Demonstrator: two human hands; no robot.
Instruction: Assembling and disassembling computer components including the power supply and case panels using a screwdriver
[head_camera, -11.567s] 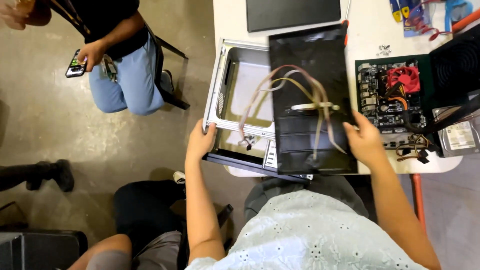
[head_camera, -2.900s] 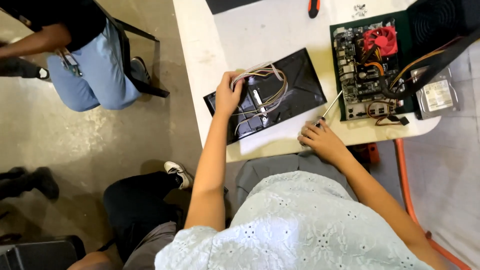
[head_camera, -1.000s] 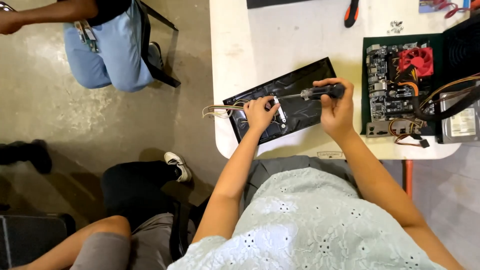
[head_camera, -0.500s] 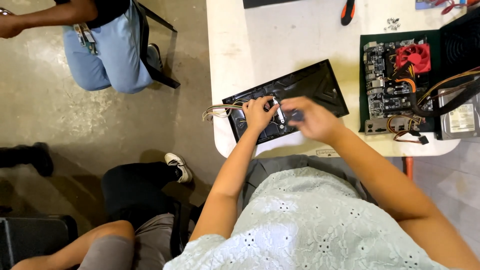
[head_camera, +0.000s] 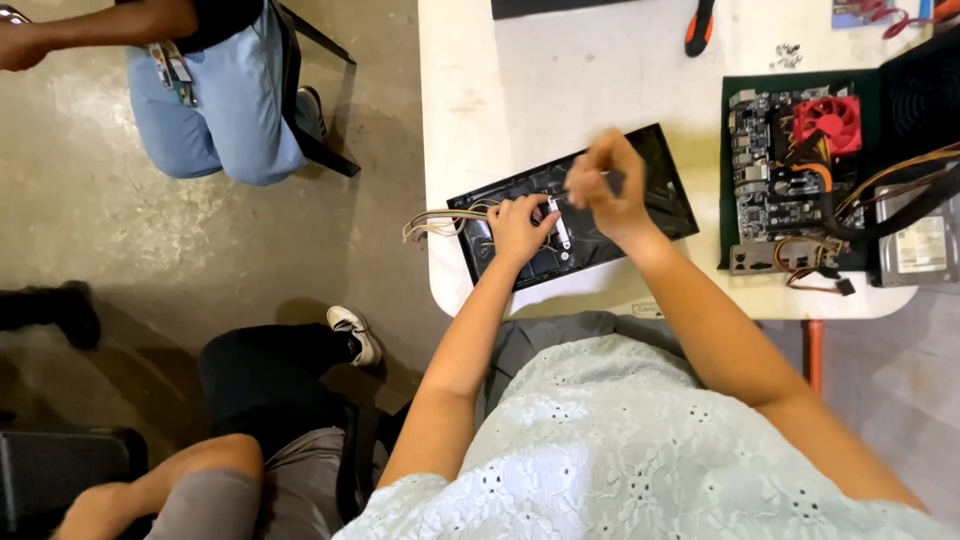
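While steadying the black panel (head_camera: 640, 205) with left hand (head_camera: 520, 228) flat, gripped a screwdriver (head_camera: 585, 183) in right hand (head_camera: 605, 190) at two o'clock; wires (head_camera: 440, 218) left loose.

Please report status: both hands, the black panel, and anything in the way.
Left hand pressing on black panel. Right hand gripping a screwdriver, mostly hidden, over the panel's middle. Loose wires trail off the panel's left end; circuit board sits apart.

Looks like an electronics repair workshop or training room. Shown by a white scuffed surface (head_camera: 560, 80) carrying a bare green computer motherboard with a red cooling fan (head_camera: 800, 170), a black flat plastic case panel with loose coloured wires (head_camera: 590, 215), an orange-handled tool (head_camera: 698, 25), scattered small screws (head_camera: 788, 55); bare concrete floor (head_camera: 150, 260), others seated nearby.
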